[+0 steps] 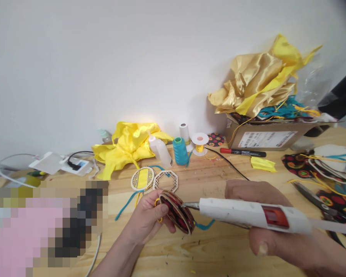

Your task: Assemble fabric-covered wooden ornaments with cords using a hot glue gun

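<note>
My left hand (148,213) pinches a round, wood-rimmed piece covered in dark red patterned fabric (178,215), tilted on edge above the table. Yellow cord loops by the fingers, and a teal ribbon (204,225) trails from the piece's lower right. Wrapped around a white hot glue gun (236,213), my right hand (285,246) points its metal nozzle left. The nozzle tip is at the edge of the round piece; whether it touches, I cannot tell. Behind lie a pale openwork disc with yellow fabric (142,179) and an octagonal lattice frame (166,181).
Teal thread (180,152), a white spool (200,142) and squeeze bottles (161,150) stand near the wall beside yellow satin (127,146). A cardboard box (265,134) heaped with fabric is at back right. Scissors (314,198) and fabric pieces lie right. A pixelated area covers the lower left.
</note>
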Tool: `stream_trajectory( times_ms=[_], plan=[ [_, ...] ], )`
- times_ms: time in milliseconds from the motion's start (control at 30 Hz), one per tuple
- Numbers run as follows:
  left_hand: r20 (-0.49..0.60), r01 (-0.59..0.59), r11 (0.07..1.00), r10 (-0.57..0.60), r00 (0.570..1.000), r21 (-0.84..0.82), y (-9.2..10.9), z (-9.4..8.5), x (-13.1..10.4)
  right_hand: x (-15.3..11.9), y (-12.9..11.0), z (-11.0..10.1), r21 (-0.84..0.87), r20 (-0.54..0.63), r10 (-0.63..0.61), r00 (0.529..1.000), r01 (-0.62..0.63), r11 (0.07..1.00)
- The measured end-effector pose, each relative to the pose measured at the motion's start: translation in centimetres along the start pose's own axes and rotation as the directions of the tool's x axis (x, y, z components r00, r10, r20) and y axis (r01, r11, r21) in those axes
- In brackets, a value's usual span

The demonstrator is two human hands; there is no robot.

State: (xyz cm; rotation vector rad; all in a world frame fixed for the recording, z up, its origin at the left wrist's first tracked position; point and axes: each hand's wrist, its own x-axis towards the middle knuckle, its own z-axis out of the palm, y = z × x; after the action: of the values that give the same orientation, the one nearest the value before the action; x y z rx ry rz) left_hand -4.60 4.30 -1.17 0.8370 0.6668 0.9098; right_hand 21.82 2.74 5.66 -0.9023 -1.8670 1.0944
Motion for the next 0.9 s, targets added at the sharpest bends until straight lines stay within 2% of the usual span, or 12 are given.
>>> stream_trajectory(
  times_ms=[133, 233, 600, 900],
  plan=[
    [-0.005, 0.008, 1.0, -0.008, 1.0, 0.003, 0.11, 0.22, -0.18, 0.18, -0.27, -0.12, -0.061, 0.031, 0.006, 0.999, -0.004, 0.998],
    [-0.006, 0.014, 1.0, -0.014, 1.0, 0.001, 0.1, 0.29, -0.23, 0.27, -0.2, -0.08, -0.09, 0.025, -0.03, 0.999, 0.032, 0.995],
    [-0.009, 0.02, 1.0, -0.02, 1.0, 0.006, 0.25, 0.62, -0.2, 0.17, 0.1, -0.09, -0.141, 0.014, -0.038, 0.999, 0.04, 0.989],
    [-0.041, 0.028, 0.999, -0.026, 0.999, 0.03, 0.14, 0.46, -0.15, 0.31, 0.56, -0.14, -0.158, 0.05, -0.118, 0.992, 0.124, 0.98]
  ],
)
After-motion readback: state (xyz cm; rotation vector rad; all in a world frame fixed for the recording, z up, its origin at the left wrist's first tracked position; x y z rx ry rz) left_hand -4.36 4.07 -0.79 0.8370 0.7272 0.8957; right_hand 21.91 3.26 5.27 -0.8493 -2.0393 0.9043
